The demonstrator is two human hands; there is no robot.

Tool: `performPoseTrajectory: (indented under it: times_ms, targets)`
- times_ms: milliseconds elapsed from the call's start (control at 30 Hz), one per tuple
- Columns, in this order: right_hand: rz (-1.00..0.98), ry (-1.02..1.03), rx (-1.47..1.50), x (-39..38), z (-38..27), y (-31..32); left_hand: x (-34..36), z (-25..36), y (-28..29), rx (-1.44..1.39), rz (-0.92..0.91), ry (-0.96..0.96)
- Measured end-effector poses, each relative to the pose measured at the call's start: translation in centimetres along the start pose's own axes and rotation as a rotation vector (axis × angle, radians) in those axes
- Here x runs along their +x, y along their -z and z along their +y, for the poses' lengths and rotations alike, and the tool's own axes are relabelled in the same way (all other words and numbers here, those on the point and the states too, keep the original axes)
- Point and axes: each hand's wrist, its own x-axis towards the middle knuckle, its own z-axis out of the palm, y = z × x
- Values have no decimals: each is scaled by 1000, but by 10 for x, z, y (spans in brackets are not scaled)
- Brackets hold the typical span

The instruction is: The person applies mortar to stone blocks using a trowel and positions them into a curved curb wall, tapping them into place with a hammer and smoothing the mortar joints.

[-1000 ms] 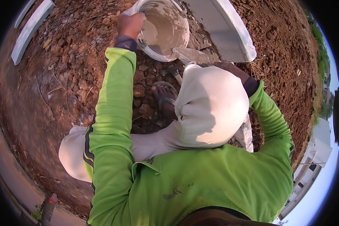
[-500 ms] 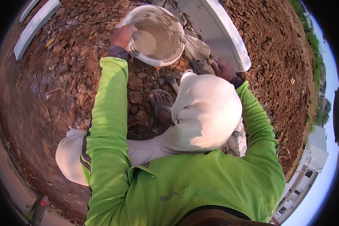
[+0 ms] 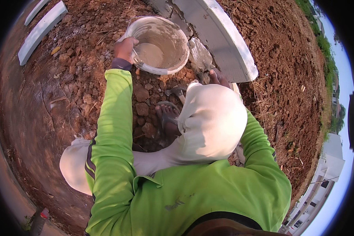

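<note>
L hand (image 3: 126,49) is up at the near-left rim of 1 white bucket (image 3: 173,31), fingers curled over the edge and clamped on it; thumb side outside the wall, fingertips hidden inside. Bucket sits on red-brown soil (image 3: 74,90), just beyond the fingers, w/ 1 pool of grey mortar (image 3: 149,54) in its bottom, right by the fingertips. Inner wall smeared grey.

R hand (image 3: 218,76) is only partly seen, poking out past the knee; fingers closed round the handle of 1 trowel (image 3: 200,57). Blade points away from the fingers, coated in grey mortar, lying btwn the bucket's right side and 1 long white kerb block (image 3: 224,43). Blade looks to touch or nearly touch the block's near edge; can't tell which.

Both sleeves bright green (image 3: 110,129). 1 foot in a sandal (image 3: 167,118) on the soil, back toward the body from the L fingers, btwn the two arms. 1 small hammer-like tool (image 3: 177,91) lies on the soil just ahead of the toes, short of the bucket. 2 knees in pale trousers (image 3: 212,122), the R one big in view, covering most of the R forearm.

Far left of the L fingers, well apart: 2 more white kerb pieces (image 3: 41,29) lying on the soil.
</note>
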Motion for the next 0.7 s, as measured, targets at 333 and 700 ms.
performPoseTrajectory:
  times_ms: [333, 700]
  targets:
    - [-84, 106, -209, -21, -46, 3, -13, -5, -10, 88, -60, -129]
    - [-320, 85, -1283, 49, -154, 46, -28, -12, -48, 676, -196, -470]
